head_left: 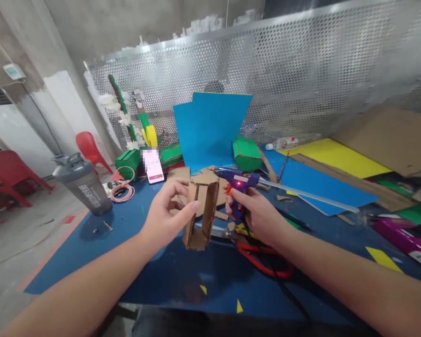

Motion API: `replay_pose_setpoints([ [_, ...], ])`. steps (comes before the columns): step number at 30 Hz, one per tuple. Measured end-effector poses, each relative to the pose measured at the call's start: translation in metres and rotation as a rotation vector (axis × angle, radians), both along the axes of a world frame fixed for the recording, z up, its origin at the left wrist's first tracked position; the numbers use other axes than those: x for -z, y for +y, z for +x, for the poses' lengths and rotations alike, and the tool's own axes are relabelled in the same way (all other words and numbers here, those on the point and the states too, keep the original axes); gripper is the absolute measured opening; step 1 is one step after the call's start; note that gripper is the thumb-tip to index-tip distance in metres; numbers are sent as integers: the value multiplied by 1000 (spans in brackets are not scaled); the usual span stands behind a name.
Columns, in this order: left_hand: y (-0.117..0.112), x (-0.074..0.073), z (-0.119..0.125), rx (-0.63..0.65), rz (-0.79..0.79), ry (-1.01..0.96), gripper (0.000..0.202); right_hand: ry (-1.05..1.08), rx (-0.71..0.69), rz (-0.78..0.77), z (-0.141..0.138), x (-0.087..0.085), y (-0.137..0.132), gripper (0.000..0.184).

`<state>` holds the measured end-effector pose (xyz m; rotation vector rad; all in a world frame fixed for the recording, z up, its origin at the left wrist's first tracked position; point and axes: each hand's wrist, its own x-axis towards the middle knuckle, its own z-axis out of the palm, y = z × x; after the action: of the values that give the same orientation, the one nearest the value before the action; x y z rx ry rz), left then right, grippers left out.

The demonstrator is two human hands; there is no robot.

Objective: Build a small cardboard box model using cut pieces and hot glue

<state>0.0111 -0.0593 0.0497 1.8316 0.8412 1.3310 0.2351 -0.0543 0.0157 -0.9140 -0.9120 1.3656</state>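
My left hand (170, 208) grips a small open-sided cardboard box (192, 239) by its left side, the thumb lying along the front edge. The box stands upright, and its hollow inside faces me. In my right hand (250, 208) is a blue glue gun (243, 179) with an orange trigger and a lit red light. A long clear glue stick (312, 194) juts from its back. The nozzle points left, at the top of the box; whether it touches cannot be told. Scissors with red handles (266, 267) lie below my right hand, partly hidden by it.
A grey shaker bottle (86, 185), a pink coiled cable (122, 191) and a phone (153, 168) stand at the left. Behind are a blue folded board (210, 128) and a green box (246, 152). Blue sheets (323, 180), cardboard (389, 138) and a purple tool (403, 238) lie right.
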Motion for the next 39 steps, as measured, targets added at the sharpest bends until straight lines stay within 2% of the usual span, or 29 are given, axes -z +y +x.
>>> replay_pose_setpoints([
  [3, -4, -4, -2, -78, 185, 152, 24, -41, -24, 42, -4, -3, -7, 69],
  [5, -6, -6, -1, -106, 235, 214, 22, -69, -38, 74, -7, -3, -12, 68],
  [8, -7, -8, 1, -121, 213, 247, 23, -102, -38, 109, -9, -2, -16, 65],
  [14, -1, -4, 4, -126, 162, 240, 25, -78, 85, 174, -5, -3, -12, 58],
  [17, 0, -3, 4, -122, 195, 256, 24, -91, 132, 225, -2, -6, -14, 49],
  [21, -2, -2, 4, -111, 238, 248, 25, -42, 127, 270, -5, -9, -23, 42],
  [25, -4, -1, 6, -103, 266, 269, 26, -99, 190, 239, -10, -14, -31, 42],
  [29, -6, 0, 10, -106, 276, 287, 28, -169, 283, 301, -12, -19, -31, 42],
  [35, -7, 1, 16, -128, 318, 304, 27, -212, 263, 323, -13, -23, -31, 38],
  [39, -8, 1, 16, -129, 266, 301, 29, -207, 262, 305, -13, -25, -32, 46],
])
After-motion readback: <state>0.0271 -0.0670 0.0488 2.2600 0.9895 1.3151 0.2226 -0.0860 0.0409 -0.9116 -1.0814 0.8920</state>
